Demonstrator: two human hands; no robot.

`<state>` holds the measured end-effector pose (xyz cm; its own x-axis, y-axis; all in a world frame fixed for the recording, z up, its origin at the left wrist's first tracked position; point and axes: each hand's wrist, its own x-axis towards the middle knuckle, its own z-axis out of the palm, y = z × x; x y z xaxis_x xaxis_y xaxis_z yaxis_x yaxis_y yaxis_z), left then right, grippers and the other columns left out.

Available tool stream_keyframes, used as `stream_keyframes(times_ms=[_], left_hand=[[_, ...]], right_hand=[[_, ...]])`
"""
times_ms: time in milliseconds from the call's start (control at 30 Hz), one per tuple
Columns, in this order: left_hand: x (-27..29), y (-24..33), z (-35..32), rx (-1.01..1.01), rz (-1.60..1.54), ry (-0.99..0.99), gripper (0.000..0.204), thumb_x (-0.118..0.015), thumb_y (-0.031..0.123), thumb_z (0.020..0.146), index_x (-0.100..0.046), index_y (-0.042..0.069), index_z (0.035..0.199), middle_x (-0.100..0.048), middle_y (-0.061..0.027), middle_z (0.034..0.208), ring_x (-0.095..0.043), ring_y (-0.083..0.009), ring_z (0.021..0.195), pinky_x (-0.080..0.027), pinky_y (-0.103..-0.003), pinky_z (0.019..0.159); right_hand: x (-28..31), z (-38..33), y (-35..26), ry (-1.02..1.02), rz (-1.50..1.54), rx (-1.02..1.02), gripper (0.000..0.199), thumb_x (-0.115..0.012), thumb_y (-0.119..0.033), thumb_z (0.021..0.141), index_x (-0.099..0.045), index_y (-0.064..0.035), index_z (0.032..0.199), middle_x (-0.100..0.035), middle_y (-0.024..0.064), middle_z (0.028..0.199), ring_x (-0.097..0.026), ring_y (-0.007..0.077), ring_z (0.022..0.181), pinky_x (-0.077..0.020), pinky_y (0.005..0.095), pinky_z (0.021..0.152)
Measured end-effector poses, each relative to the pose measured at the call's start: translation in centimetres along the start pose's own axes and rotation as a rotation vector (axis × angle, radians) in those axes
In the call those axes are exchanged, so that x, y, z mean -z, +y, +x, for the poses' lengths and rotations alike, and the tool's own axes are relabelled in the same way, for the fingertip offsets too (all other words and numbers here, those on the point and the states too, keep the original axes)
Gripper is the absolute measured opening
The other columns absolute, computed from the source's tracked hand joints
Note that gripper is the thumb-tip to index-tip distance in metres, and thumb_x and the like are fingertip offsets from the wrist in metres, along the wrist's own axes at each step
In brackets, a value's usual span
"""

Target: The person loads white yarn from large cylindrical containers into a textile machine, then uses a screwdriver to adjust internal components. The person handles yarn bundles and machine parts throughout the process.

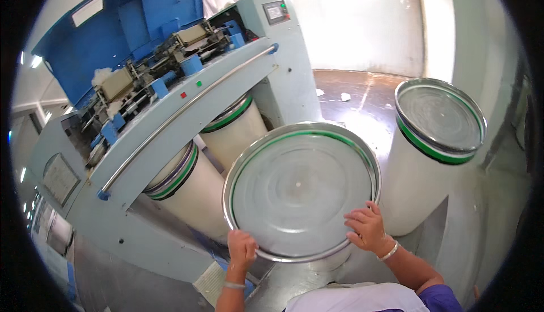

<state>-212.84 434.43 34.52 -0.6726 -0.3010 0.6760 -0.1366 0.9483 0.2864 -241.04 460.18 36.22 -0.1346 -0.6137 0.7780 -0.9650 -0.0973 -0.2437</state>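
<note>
A large round sliver can (297, 198) stands upright right in front of me. It has a shiny metal rim, a green band just inside it and a flat grey disc filling its mouth. My left hand (242, 248) is closed over the near left part of the rim. At the near right of the rim, my right hand (367, 230) rests with fingers apart, reaching inward over the edge of the disc. Most of the can's body is hidden below its top.
A grey-blue machine (192, 108) with a raised blue cover (130, 23) and a metal rail stands at left. Beneath it are two white cans, one nearer (195, 198) and one farther (238, 133). Another can (422, 164) stands at right. White scraps (345, 97) lie on the floor.
</note>
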Motion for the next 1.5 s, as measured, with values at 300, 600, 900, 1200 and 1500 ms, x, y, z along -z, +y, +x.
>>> stream_keyframes(times_ms=[300,600,900,1200,1500], left_hand=[[-1.6,26.7,-0.2,0.652,0.218,-0.533,0.023,-0.062,0.031,0.082,-0.065,0.008,0.081,-0.063,-0.0138,0.079,-0.060,-0.0354,0.075,-0.044,-0.046,0.066],[-10.0,34.2,6.9,0.938,0.188,-0.102,0.025,-0.058,0.026,0.085,-0.067,0.003,0.089,-0.063,-0.0201,0.077,-0.059,-0.0411,0.072,-0.046,-0.050,0.064],[-12.5,18.8,4.6,1.192,0.996,0.146,0.065,-0.074,0.049,0.070,-0.060,-0.005,0.104,-0.062,-0.0203,0.082,-0.061,-0.0415,0.074,-0.045,-0.051,0.068],[-9.3,9.8,8.2,1.031,1.612,0.113,0.050,-0.063,0.045,0.084,-0.063,0.002,0.110,-0.067,-0.0191,0.084,-0.063,-0.0416,0.079,-0.049,-0.053,0.075],[-6.7,-16.0,31.8,0.898,0.601,0.494,0.050,-0.066,0.007,0.080,-0.055,0.001,0.128,-0.055,-0.0194,0.131,-0.048,-0.0343,0.125,-0.036,-0.041,0.105]], right_hand=[[1.2,2.7,14.5,-0.324,0.368,0.150,0.029,-0.053,-0.024,0.085,-0.066,-0.0094,0.106,-0.056,0.0129,0.127,-0.047,0.0305,0.123,-0.0223,0.0519,0.111],[-7.8,8.1,14.6,-0.414,0.768,0.132,0.043,-0.061,-0.026,0.090,-0.053,-0.0078,0.128,-0.045,0.0182,0.141,-0.043,0.0374,0.127,-0.0335,0.0449,0.106],[-14.9,14.4,20.8,-0.773,0.762,0.286,0.037,-0.062,-0.027,0.089,-0.058,-0.0098,0.122,-0.045,0.0165,0.142,-0.049,0.0353,0.124,-0.0417,0.0426,0.101],[-24.2,26.9,37.0,-0.828,0.691,0.288,0.040,-0.063,-0.026,0.087,-0.058,-0.0056,0.121,-0.048,0.0184,0.139,-0.052,0.0356,0.120,-0.0427,0.0419,0.100],[-34.8,56.0,46.5,-0.249,0.575,0.477,0.046,-0.065,-0.021,0.083,-0.054,-0.0066,0.126,-0.044,0.0168,0.142,-0.044,0.0360,0.126,-0.0368,0.0434,0.106]])
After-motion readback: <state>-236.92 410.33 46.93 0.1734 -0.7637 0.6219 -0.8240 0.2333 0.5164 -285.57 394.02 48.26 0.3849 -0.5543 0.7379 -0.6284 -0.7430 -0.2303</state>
